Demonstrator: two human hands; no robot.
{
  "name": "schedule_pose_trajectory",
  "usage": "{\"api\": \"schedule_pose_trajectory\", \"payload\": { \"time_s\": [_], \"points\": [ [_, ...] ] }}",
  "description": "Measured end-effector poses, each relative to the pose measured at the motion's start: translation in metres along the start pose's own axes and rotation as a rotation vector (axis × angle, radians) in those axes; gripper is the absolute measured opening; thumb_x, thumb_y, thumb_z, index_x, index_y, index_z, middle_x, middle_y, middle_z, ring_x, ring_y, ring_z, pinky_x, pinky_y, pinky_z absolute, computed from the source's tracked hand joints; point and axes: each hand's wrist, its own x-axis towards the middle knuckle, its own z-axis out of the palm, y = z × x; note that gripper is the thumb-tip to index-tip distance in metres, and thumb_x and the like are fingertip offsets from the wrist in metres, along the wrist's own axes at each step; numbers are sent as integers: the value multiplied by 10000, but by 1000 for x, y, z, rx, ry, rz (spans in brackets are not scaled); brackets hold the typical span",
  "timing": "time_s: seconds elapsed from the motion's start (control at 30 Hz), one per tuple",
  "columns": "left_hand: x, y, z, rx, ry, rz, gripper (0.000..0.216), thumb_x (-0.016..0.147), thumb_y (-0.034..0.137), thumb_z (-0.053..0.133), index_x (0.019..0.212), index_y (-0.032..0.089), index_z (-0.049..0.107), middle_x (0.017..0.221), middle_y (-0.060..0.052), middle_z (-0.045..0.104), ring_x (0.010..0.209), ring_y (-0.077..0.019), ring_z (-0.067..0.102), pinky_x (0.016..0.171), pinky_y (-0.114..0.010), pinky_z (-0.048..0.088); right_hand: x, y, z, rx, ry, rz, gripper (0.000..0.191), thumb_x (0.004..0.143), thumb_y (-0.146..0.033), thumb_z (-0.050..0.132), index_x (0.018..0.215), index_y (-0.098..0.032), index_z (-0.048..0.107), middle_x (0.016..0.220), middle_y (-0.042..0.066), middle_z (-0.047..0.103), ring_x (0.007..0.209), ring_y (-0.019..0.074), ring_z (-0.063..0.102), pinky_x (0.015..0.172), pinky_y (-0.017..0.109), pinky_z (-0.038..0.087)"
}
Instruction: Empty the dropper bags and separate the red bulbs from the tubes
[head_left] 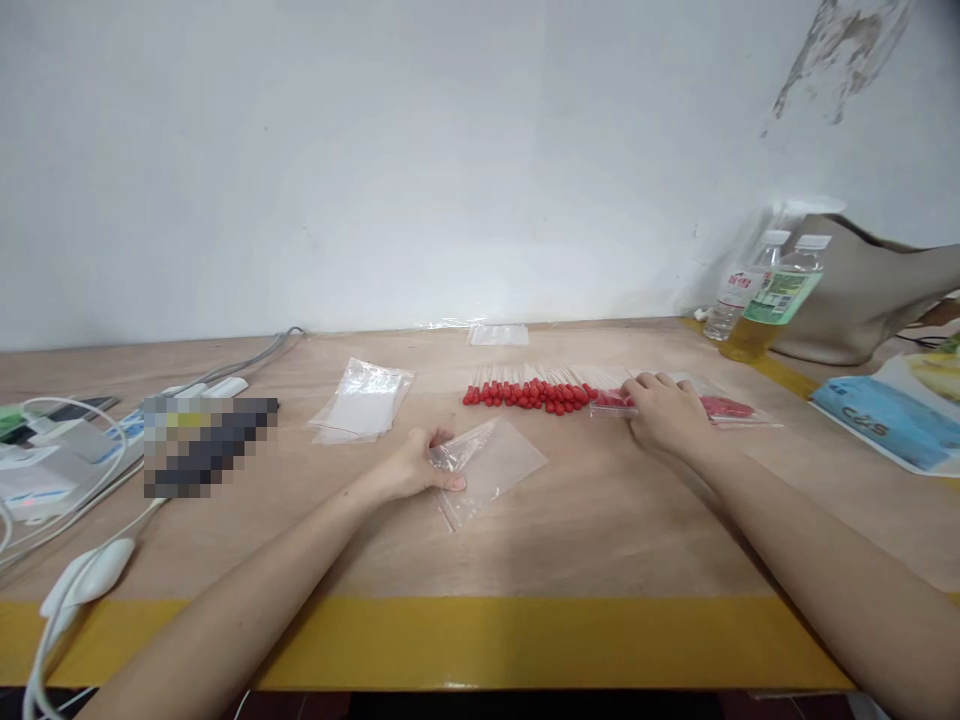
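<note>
My left hand [424, 465] pinches a clear zip bag [499, 470] by its left side, thumb on top; the bag looks flat, with nothing visible inside. My right hand [667, 412] is over the right end of the row, fingers curled down onto a clear plastic bag [611, 408] with red pieces showing through it. Its fingertips are partly hidden. Just right of that hand lies a clear bag with red contents [727, 408]. Between the hands stretches a row of red-tipped thin sticks [525, 393], red ends towards me.
Flat clear bags [367, 400] lie at the left, another stack [499, 335] by the wall. Two bottles [772, 300], a grey-brown bag [855, 290] and a blue packet [889, 415] stand or lie right. Power strips, cables and a white mouse-shaped object [90, 575] occupy the left.
</note>
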Motion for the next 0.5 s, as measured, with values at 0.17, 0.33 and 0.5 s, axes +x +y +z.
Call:
{"api": "schedule_pose_trajectory", "payload": {
  "time_s": [0.17,0.33,0.5],
  "points": [
    [5,-9,-16,-193,168,13,349,606,425,651,806,146,587,644,8,563,567,-128,519,535,-229,410,4,-1,7,-55,33,-41,209,773,-117,389,852,-129,582,920,120,603,894,234,499,681,328,289],
    [25,-53,-64,-242,702,-155,394,650,324,619,992,156,517,722,-9,565,551,-124,550,544,-246,454,8,-1,10,45,32,27,239,818,-187,365,869,-143,594,942,118,616,910,236,512,699,327,309],
    [28,-81,-83,263,818,-285,530,653,306,617,1132,148,458,926,-111,577,867,-275,556,749,-404,440,17,4,13,176,-98,449,487,821,-509,334,970,-136,610,978,169,616,961,327,521,750,421,348]
  ]
}}
